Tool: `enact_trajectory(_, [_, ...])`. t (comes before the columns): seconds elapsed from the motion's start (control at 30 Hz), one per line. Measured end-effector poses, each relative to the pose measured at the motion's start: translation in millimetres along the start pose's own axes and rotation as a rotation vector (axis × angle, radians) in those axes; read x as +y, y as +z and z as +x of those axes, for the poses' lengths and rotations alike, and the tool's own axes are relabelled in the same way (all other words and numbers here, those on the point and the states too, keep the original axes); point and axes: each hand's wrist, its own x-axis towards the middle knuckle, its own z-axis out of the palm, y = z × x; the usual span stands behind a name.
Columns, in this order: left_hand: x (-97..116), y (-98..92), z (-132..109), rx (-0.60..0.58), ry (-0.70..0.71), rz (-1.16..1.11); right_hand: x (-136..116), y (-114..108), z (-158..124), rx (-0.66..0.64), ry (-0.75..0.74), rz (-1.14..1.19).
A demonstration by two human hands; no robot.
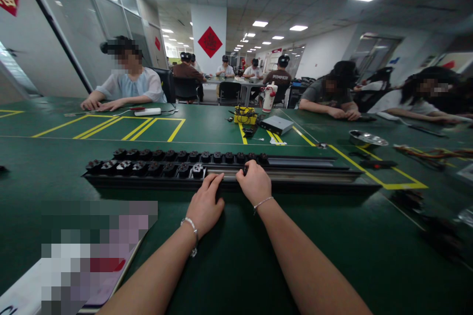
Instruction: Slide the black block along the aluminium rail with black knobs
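A long black rail [310, 173] lies across the green table in front of me, with two rows of several black socket modules [148, 161] filling its left half. My left hand [204, 205] rests on the rail's near edge, fingers flat against it just right of the last front module [197, 170]. My right hand [254, 181] sits beside it, fingers curled over a small black part [245, 169] in the front channel. Both wrists wear thin bracelets.
A blurred flat item [92, 251] lies at the near left. A yellow box [245, 114], a grey box [277, 124], a metal bowl [367, 138] and cables [432, 153] sit farther back. Several other people work at the surrounding tables.
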Motion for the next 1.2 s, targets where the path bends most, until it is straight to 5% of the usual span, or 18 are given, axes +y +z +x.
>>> enact_trajectory(0.37, [4,-0.7,-1,0.019,0.025,0.065,6,4,-4,0.142,-0.092,-0.011])
enact_trajectory(0.7, [18,2.3,-9,0.189,0.101,0.425,7,7,-6,0.153,-0.066,-0.004])
enact_trajectory(1.0, [26,9.3,18,0.061,0.154,0.474,7,7,-7,0.185,-0.075,0.032])
enact_trajectory(1.2, [26,16.2,26,0.144,0.153,0.495,9,10,-7,0.176,-0.077,0.029])
